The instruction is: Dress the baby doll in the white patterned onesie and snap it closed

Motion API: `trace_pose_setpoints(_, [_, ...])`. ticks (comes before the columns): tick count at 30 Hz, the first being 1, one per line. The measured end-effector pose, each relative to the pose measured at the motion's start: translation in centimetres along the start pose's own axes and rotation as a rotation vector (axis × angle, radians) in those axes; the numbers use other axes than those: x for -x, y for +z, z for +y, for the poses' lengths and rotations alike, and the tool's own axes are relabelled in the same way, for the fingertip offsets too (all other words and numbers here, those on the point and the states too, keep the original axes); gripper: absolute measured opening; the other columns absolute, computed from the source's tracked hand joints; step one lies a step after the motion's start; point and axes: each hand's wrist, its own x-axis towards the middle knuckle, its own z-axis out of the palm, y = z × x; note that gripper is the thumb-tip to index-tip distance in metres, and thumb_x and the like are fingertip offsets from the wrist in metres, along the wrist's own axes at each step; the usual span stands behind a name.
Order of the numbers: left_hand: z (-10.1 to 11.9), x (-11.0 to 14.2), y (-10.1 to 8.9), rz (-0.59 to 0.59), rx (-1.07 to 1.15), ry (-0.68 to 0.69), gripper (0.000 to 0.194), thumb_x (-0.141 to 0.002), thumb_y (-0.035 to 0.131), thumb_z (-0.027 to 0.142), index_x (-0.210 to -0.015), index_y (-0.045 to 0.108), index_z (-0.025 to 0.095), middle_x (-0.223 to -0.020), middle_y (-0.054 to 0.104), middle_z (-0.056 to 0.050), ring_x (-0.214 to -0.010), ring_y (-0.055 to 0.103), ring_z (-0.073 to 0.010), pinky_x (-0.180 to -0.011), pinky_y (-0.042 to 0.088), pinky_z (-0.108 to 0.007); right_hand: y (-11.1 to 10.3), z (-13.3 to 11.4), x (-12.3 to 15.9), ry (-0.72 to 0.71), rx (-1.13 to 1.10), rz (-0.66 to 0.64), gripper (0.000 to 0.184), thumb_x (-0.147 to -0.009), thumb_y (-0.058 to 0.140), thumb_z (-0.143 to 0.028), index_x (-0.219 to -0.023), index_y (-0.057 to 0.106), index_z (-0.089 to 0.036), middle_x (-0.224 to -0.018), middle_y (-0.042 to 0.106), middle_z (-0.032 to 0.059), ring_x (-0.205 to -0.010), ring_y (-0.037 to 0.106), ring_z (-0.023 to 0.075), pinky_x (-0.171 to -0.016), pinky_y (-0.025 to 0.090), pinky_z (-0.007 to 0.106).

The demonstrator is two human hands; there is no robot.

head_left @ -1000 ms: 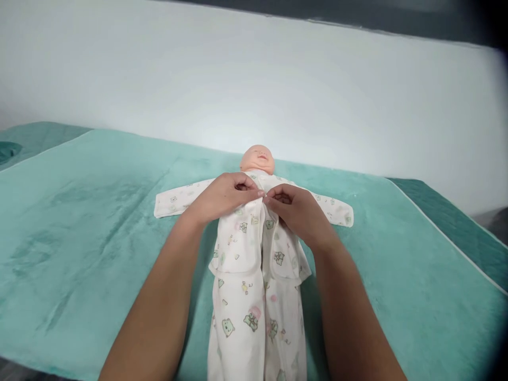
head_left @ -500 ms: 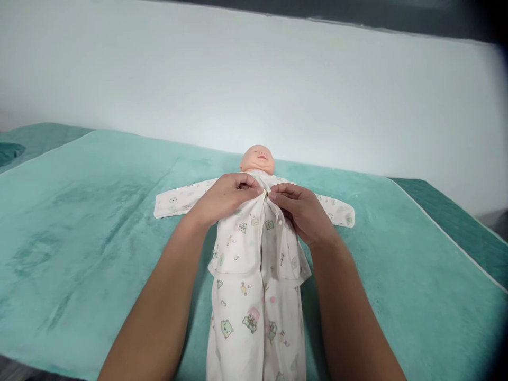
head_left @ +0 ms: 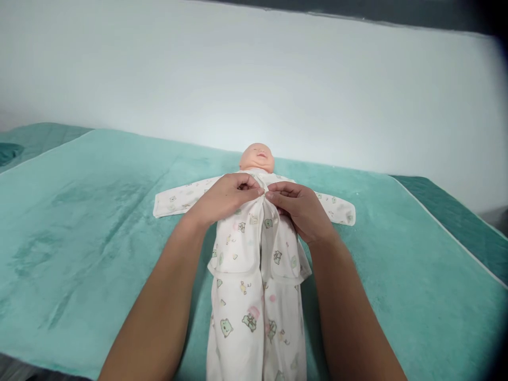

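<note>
A baby doll [head_left: 257,157] lies face up, its head away from me. It wears a white baby jacket [head_left: 237,253] printed with green bears, over matching pants [head_left: 234,338]. At the chest, my left hand [head_left: 234,194] pinches one front edge of the jacket between thumb and forefinger. My right hand [head_left: 299,207] grips the opposite front edge, its fingertips touching those of the left. The two edges meet there, and a small fastener between the fingertips is mostly covered. Below the hands the jacket front hangs apart. Both sleeves stretch out sideways.
Under the doll spreads a plush turquoise blanket [head_left: 87,227] with a pale edging. Darker green quilted bedding [head_left: 448,217] shows at the right and far left. A white wall [head_left: 246,74] rises behind the bed.
My right hand has shifted slightly left, bringing its jacket edge against the one in my left hand. The gap between the fingertips has narrowed. My left hand stays nearly still.
</note>
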Motion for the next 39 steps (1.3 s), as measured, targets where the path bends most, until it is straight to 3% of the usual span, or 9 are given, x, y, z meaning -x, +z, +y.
trace_pose_setpoints(8, [0.1, 0.0, 0.0, 0.002, -0.023, 0.035, 0.036, -0.085, 0.062, 0.049, -0.068, 0.056, 0.018, -0.063, 0.038, 0.004, -0.053, 0.03, -0.0073, -0.048, 0.022, -0.025, -0.1, -0.3, 0.1, -0.037, 0.015, -0.085, 0.019, -0.081, 0.075, -0.035, -0.092, 0.074, -0.019, -0.074, 0.065, -0.0001, -0.065, 0.056, 0.0089, -0.061, 0.046, 0.022])
trace_pose_setpoints(12, [0.2, 0.1, 0.2, 0.002, -0.018, -0.008, 0.036, -0.083, 0.063, 0.051, -0.068, 0.055, 0.019, -0.062, 0.036, 0.004, -0.053, 0.029, -0.0081, -0.047, 0.019, -0.026, 0.2, -0.6, 0.4, -0.078, 0.08, -0.077, 0.013, -0.083, 0.071, -0.028, -0.092, 0.072, -0.02, -0.068, 0.062, -0.0023, -0.059, 0.05, 0.0078, -0.053, 0.039, 0.021])
trace_pose_setpoints(21, [-0.2, 0.0, -0.5, -0.062, 0.085, -0.053, 0.014, -0.077, 0.064, 0.034, -0.077, 0.063, 0.02, -0.069, 0.046, 0.003, -0.057, 0.036, -0.0091, -0.05, 0.023, -0.026, 0.6, -0.5, 0.4, -0.105, 0.087, -0.048, 0.018, -0.081, 0.072, -0.033, -0.093, 0.066, -0.021, -0.076, 0.063, -0.0018, -0.059, 0.05, 0.0078, -0.048, 0.032, 0.021])
trace_pose_setpoints(28, [-0.4, -0.2, -0.3, -0.059, 0.114, -0.059, 0.01, -0.076, 0.061, 0.027, -0.072, 0.056, 0.02, -0.065, 0.038, 0.004, -0.055, 0.03, -0.0085, -0.051, 0.02, -0.026, 1.1, -0.5, 0.5, -0.119, 0.139, -0.015, 0.014, -0.081, 0.071, -0.031, -0.089, 0.064, -0.022, -0.073, 0.063, -0.0026, -0.058, 0.05, 0.0079, -0.049, 0.034, 0.021])
trace_pose_setpoints(34, [-0.6, 0.1, 0.2, -0.009, 0.117, -0.004, 0.01, -0.075, 0.064, 0.025, -0.079, 0.057, 0.021, -0.069, 0.041, 0.004, -0.058, 0.035, -0.0088, -0.052, 0.026, -0.024, 1.2, -0.5, 0.4, -0.138, 0.135, 0.061, 0.018, -0.084, 0.07, -0.037, -0.083, 0.059, -0.022, -0.072, 0.063, -0.0021, -0.056, 0.049, 0.0087, -0.049, 0.034, 0.023])
trace_pose_setpoints(37, [-0.9, 1.0, 0.7, 0.078, 0.143, 0.068, 0.01, -0.077, 0.065, 0.027, -0.08, 0.057, 0.02, -0.072, 0.044, 0.003, -0.06, 0.037, -0.0091, -0.054, 0.029, -0.024, 1.3, -1.1, 1.5, -0.166, 0.329, 0.07, 0.035, -0.085, 0.069, -0.049, -0.07, 0.054, -0.022, -0.062, 0.056, -0.0023, -0.054, 0.045, 0.01, -0.049, 0.032, 0.026])
trace_pose_setpoints(39, [-0.8, 1.8, 0.7, 0.064, 0.125, 0.09, 0.012, -0.081, 0.064, 0.031, -0.079, 0.06, 0.02, -0.072, 0.046, 0.002, -0.062, 0.039, -0.01, -0.056, 0.031, -0.024, 1.5, -1.6, 2.9, -0.167, 0.551, 0.054, 0.043, -0.082, 0.071, -0.054, -0.063, 0.05, -0.021, -0.057, 0.052, -0.0022, -0.052, 0.041, 0.0105, -0.048, 0.029, 0.027])
